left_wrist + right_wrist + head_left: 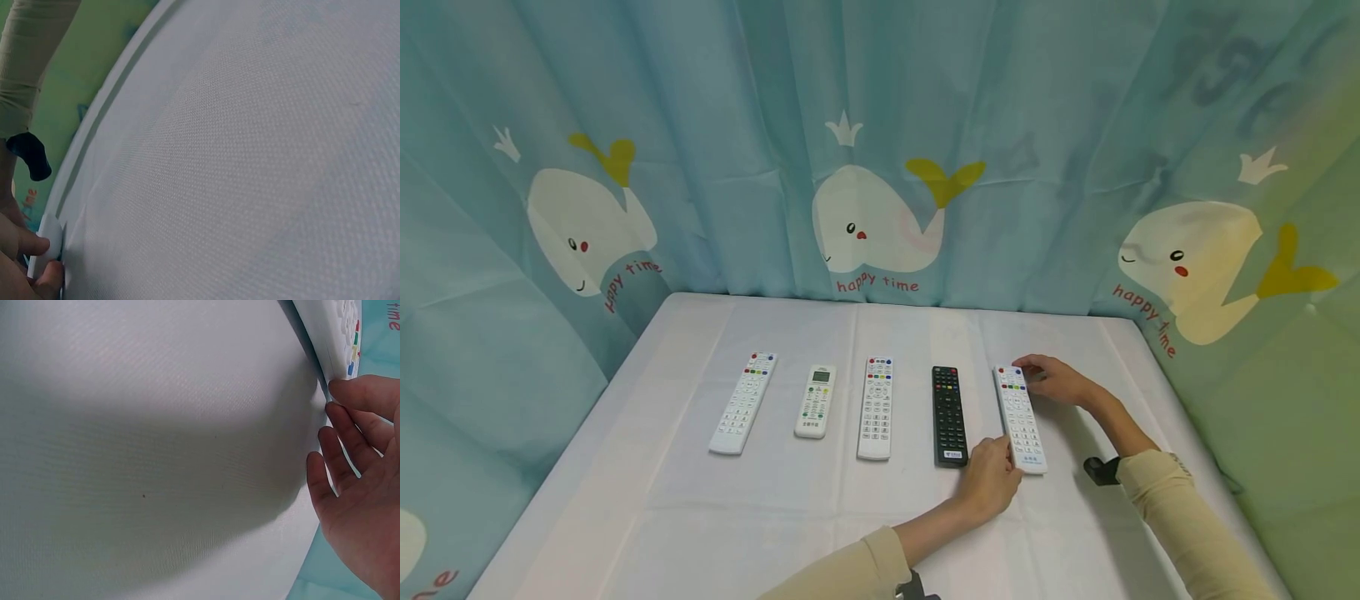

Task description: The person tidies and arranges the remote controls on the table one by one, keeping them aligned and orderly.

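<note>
At the right end of a row lies a white remote control point(1021, 421) with colored buttons near its top, and both hands are at it. My left hand point(991, 479) pinches its lower left corner. In the left wrist view, the thumb and a finger touch the white end of the remote point(51, 237). My right hand point(1056, 381) is at its upper right corner. In the right wrist view, the thumb meets the edge of the remote point(328, 337) and the other fingers of the right hand point(362, 469) hang loosely bent below.
Left of it lie a black remote point(950, 417), a white remote point(876, 408), a shorter white remote with a small screen point(816, 402) and another white remote point(744, 404). All rest on a white-covered table point(722, 533). A blue whale-print curtain point(737, 167) stands behind.
</note>
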A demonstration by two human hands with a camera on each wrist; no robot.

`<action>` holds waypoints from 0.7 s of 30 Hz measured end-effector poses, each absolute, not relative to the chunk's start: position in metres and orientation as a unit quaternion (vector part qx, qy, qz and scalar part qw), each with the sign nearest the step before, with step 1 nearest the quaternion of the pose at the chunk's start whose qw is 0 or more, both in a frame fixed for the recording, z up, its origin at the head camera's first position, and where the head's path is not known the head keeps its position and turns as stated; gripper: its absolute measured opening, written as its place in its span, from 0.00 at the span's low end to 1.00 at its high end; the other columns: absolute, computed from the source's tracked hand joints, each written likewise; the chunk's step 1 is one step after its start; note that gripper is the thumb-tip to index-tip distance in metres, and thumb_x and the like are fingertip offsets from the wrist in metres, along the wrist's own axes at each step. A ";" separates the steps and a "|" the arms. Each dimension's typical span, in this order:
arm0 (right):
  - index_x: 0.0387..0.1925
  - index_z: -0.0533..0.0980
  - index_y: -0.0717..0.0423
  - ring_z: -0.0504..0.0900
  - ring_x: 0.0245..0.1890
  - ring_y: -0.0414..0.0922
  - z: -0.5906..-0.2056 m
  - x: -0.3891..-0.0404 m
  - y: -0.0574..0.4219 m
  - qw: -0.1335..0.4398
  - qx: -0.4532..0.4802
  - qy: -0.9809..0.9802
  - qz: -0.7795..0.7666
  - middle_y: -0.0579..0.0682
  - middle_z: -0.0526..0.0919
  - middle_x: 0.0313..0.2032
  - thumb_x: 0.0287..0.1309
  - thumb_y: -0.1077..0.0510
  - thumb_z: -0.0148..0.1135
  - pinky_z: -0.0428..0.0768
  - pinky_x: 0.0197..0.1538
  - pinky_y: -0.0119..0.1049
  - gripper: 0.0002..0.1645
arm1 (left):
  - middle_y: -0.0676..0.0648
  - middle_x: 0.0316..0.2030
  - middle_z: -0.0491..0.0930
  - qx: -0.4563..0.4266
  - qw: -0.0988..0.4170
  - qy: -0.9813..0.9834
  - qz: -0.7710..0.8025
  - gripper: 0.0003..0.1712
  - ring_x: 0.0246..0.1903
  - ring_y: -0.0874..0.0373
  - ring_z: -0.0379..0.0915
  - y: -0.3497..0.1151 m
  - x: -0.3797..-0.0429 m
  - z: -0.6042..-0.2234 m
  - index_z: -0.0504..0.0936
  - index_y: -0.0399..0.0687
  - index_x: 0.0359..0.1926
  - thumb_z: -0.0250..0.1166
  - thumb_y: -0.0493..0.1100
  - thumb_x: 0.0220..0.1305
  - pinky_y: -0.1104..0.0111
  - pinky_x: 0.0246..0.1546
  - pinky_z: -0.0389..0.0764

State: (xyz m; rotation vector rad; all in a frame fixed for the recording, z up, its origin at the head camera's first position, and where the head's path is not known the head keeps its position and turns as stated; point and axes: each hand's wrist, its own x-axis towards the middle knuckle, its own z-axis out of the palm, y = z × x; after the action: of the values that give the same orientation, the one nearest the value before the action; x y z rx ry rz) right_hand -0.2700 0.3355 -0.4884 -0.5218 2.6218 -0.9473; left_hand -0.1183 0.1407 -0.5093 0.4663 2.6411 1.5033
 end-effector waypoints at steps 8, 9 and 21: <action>0.60 0.70 0.73 0.71 0.57 0.65 -0.490 -0.270 0.335 0.151 -0.175 0.917 -0.324 0.70 0.73 0.57 0.57 0.71 0.59 0.69 0.60 0.63 0.27 | 0.54 0.28 0.72 0.151 0.034 0.860 0.486 0.18 0.28 0.70 0.63 0.140 -0.118 -0.509 0.81 0.34 0.52 0.69 0.29 0.59 0.80 0.24 0.70; 0.60 0.70 0.73 0.71 0.57 0.65 -0.490 -0.270 0.335 0.151 -0.175 0.917 -0.324 0.70 0.73 0.57 0.57 0.71 0.59 0.69 0.60 0.64 0.27 | 0.54 0.28 0.72 0.151 0.036 0.861 0.485 0.18 0.28 0.70 0.63 0.140 -0.119 -0.509 0.81 0.34 0.51 0.69 0.29 0.59 0.80 0.24 0.70; 0.61 0.70 0.73 0.70 0.58 0.66 -0.489 -0.268 0.335 0.148 -0.170 0.918 -0.328 0.70 0.73 0.58 0.57 0.70 0.57 0.68 0.61 0.64 0.28 | 0.55 0.27 0.68 0.147 0.046 0.866 0.475 0.15 0.27 0.68 0.62 0.141 -0.119 -0.508 0.81 0.33 0.50 0.67 0.30 0.61 0.79 0.24 0.69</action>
State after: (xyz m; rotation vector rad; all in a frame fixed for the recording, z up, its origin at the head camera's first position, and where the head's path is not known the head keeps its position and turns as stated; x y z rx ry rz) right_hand -0.2677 0.3347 -0.4889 -0.4890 2.6394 -0.9429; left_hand -0.1190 0.1408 -0.5076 0.4480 2.6442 1.4514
